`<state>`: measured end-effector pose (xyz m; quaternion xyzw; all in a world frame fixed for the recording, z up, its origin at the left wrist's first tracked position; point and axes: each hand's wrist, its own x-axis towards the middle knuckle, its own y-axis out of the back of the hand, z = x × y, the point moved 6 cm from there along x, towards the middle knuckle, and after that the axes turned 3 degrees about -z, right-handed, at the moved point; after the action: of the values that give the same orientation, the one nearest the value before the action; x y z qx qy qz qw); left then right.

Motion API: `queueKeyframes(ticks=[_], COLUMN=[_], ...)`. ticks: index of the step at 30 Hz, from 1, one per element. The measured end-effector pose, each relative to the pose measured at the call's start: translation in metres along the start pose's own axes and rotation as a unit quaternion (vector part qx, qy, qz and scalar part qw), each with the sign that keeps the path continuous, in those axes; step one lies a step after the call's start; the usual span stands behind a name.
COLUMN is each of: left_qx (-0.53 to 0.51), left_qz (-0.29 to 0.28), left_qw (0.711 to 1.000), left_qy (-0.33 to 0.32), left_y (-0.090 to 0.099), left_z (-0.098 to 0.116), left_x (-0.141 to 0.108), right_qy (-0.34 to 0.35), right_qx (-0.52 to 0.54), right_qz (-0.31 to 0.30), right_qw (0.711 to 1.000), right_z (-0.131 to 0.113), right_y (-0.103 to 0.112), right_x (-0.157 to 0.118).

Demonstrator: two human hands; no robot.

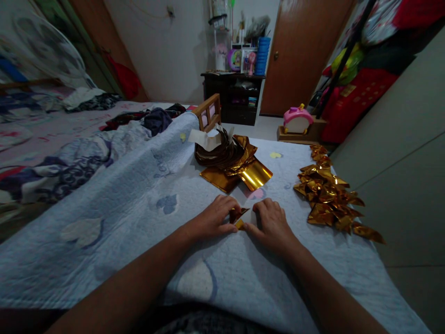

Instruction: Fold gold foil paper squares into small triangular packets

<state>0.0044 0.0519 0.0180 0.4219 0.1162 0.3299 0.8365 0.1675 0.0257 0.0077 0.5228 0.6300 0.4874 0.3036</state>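
A small piece of gold foil paper (pixel 235 215), partly folded, is between my hands on the quilted sheet. My left hand (pixel 218 217) pinches its left side between thumb and curled fingers. On the other side, my right hand (pixel 270 223) rests with bent fingers; its thumb tip touches the lower gold flap, while its index finger stands apart from the thumb. Just beyond the hands lies a fanned stack of gold foil sheets (pixel 256 173), with pale paper strips (pixel 206 139) sticking up at its back. Folded gold foil pieces (pixel 327 195) are heaped at the right.
Under everything spreads a light blue quilted sheet (pixel 139 246), rising in a ridge on the left. Rumpled clothes (pixel 86 162) lie past it. A grey cabinet side (pixel 403 185) borders the right edge. Farther back are a dark shelf (pixel 229 93) and a pink toy case (pixel 298 119).
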Motion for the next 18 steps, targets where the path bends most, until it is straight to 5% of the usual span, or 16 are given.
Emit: queueKeyframes(ticks=[11,18], left_qx=[-0.135,-0.214], left_qz=[0.008,0.126], left_qw=[0.991,0.968], left_qy=[0.014,0.025], left_y=[-0.0042,0.0047], left_z=[-0.002,-0.0075], left_x=[-0.0001,0.0005], right_qy=[0.001,-0.048], right_qx=[0.076,0.318], right_qz=[0.03,0.023], right_qw=[0.997,0.946], right_z=[0.001,0.006], right_y=[-0.0044,-0.0038], right_x=[0.0012,0.0043])
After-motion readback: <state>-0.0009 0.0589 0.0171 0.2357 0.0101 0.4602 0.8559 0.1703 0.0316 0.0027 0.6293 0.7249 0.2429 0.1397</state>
